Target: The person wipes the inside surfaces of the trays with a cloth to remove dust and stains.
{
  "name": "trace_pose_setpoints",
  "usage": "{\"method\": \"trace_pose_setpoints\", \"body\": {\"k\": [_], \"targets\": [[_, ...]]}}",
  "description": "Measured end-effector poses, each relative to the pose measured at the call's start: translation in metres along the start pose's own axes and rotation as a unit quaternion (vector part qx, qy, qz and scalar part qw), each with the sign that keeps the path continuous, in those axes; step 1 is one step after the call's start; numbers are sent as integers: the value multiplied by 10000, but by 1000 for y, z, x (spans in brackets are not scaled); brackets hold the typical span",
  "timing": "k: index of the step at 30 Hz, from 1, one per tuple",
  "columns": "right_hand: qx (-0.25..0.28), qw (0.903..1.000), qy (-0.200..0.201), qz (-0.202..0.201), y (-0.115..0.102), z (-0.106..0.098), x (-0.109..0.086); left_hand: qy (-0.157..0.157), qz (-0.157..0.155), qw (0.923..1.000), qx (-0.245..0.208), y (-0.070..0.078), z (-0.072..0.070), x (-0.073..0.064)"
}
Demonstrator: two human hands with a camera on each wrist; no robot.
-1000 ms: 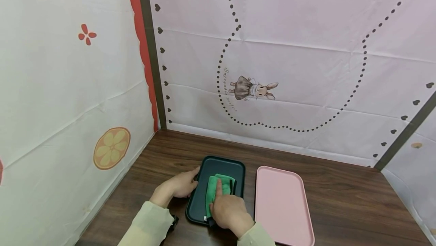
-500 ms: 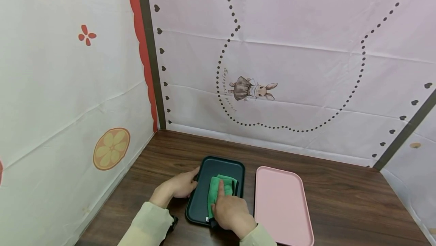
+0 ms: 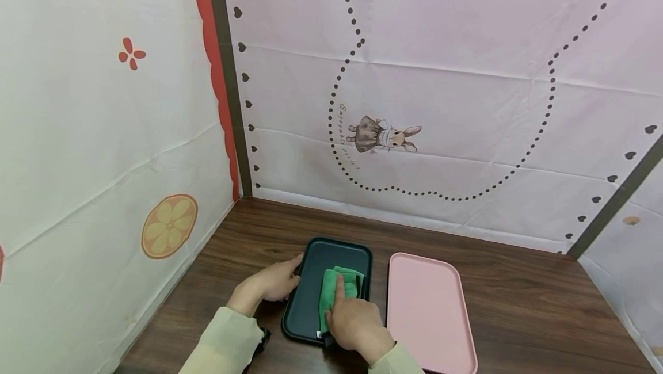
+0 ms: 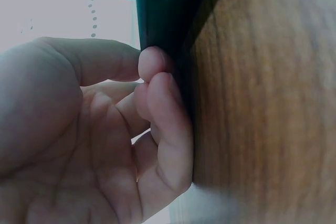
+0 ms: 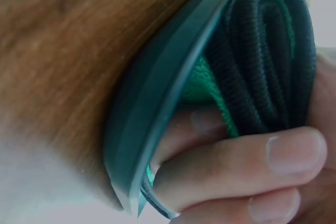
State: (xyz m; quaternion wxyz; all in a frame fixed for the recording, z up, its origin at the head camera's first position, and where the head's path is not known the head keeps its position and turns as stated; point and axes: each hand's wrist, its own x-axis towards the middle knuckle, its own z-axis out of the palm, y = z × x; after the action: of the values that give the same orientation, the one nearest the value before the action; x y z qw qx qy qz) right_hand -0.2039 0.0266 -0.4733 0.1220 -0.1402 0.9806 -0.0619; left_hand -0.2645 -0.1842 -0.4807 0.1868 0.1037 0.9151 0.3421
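Observation:
A dark teal tray (image 3: 323, 252) lies on the wooden table, with a folded green towel (image 3: 329, 293) with dark edging on its right half. My right hand (image 3: 354, 319) grips the towel near its front end, index finger stretched along the top. The right wrist view shows other fingers (image 5: 236, 163) curled round the towel's folded dark-edged layers (image 5: 262, 61), beside the tray's rim (image 5: 152, 108). At the tray's left edge, my left hand (image 3: 273, 281) holds the rim; its thumb and curled fingers meet there in the left wrist view. The towel's front part is hidden under my right hand.
A pink tray (image 3: 427, 310) lies just right of the teal one, with a narrow strip of wooden table (image 3: 380, 270) between them. Printed cloth walls (image 3: 440, 103) stand behind and on both sides. A black strap (image 3: 264, 339) shows by the left sleeve.
My right hand and the green towel have slid a little to the right across the teal tray. The left hand and both trays have stayed where they were.

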Motion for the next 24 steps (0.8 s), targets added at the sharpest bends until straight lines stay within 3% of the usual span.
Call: {"method": "trace_pose_setpoints", "body": {"k": [13, 24], "targets": [[106, 9999, 93, -51, 5, 0, -3, -22, -51, 10000, -55, -2, 0, 1], [157, 9998, -88, 7, 10, -2, -4, -4, -9, 9999, -115, -4, 0, 1]]}}
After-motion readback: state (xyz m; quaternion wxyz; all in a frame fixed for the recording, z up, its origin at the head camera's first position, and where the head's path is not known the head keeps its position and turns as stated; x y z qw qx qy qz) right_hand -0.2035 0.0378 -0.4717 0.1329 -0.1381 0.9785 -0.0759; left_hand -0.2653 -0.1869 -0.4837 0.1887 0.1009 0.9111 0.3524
